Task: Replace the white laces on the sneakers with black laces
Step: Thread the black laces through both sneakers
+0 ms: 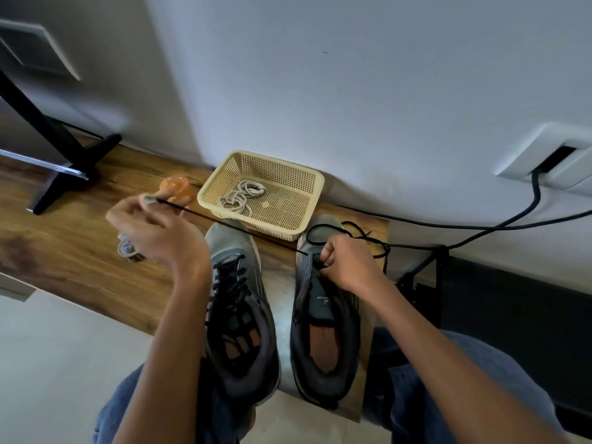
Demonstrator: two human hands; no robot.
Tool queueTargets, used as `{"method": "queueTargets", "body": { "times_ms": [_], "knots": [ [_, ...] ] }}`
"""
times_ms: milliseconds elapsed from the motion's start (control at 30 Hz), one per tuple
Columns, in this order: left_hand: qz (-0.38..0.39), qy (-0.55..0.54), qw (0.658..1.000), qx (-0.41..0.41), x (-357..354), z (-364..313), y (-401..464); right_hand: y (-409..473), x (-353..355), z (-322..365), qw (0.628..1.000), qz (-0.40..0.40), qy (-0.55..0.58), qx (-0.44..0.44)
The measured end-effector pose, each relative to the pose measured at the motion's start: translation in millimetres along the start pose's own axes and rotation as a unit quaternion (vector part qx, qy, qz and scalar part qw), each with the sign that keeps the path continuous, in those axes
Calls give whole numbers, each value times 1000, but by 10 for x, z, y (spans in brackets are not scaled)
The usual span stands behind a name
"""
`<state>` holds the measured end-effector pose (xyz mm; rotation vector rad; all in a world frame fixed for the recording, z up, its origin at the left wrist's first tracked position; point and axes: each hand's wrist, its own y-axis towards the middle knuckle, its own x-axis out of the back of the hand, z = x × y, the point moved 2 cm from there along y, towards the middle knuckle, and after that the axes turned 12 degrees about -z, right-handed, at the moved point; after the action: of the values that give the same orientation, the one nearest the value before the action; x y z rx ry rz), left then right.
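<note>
The left hand (153, 225) pinched the black lace (243, 227) taut, drawing it through, while the right hand (344, 261), fingers curled, steadied the right sneaker (323, 318) beneath it.

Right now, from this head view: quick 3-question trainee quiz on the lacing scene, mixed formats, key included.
1. True or false: the left sneaker already carries black lacing.
2. Where do the white laces lie? A) in the basket B) on the right sneaker C) in the right hand
3. Fill in: the left hand pulls the black lace taut from the ___ sneaker.

Key: 1 true; 2 A; 3 right.
</note>
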<state>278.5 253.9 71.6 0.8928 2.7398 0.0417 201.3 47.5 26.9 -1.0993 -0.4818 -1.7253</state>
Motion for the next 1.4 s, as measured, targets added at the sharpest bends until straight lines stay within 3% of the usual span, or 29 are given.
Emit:
{"method": "queueTargets", "body": {
  "times_ms": [100, 133, 200, 267, 333, 400, 467, 733, 867, 1033, 1133, 1300, 1400],
  "knots": [
    [12, 27, 999, 37, 39, 153, 87, -14, -10, 24, 1000, 8, 8, 8],
    [45, 57, 996, 45, 22, 159, 32, -13, -5, 21, 1000, 8, 10, 6],
    [197, 123, 972, 36, -69, 151, -158, -9, 16, 12, 1000, 11, 21, -1],
    [400, 221, 889, -40, -143, 118, -397, -2, 42, 6, 999, 15, 28, -2],
    [555, 304, 766, -116, -120, 184, -611, -1, 61, 13, 999, 18, 29, 1],
    [605, 365, 684, -178, -76, 292, -743, 3, 68, 15, 1000, 18, 25, 3],
    [595, 403, 662, -213, -47, 335, -790, 11, 74, 13, 1000, 21, 19, 3],
    [537, 422, 686, -251, -54, 295, -796, 6, 64, 28, 1000, 21, 16, 7],
    [455, 379, 778, -210, -97, 151, -658, -19, 59, 6, 1000, 21, 12, 13],
    [234, 296, 915, -146, -56, -19, -260, -10, 66, -4, 1000, 23, 0, 11],
    [113, 200, 971, -71, -18, -30, -102, -9, 57, 8, 1000, 25, 6, 17],
    [-68, 75, 992, 73, 74, 121, 95, -17, 21, 31, 999, 25, 22, 35],
    [-75, 76, 992, 71, 70, 45, 1, -12, 20, 30, 999, 19, 29, 36]
  ]
}}
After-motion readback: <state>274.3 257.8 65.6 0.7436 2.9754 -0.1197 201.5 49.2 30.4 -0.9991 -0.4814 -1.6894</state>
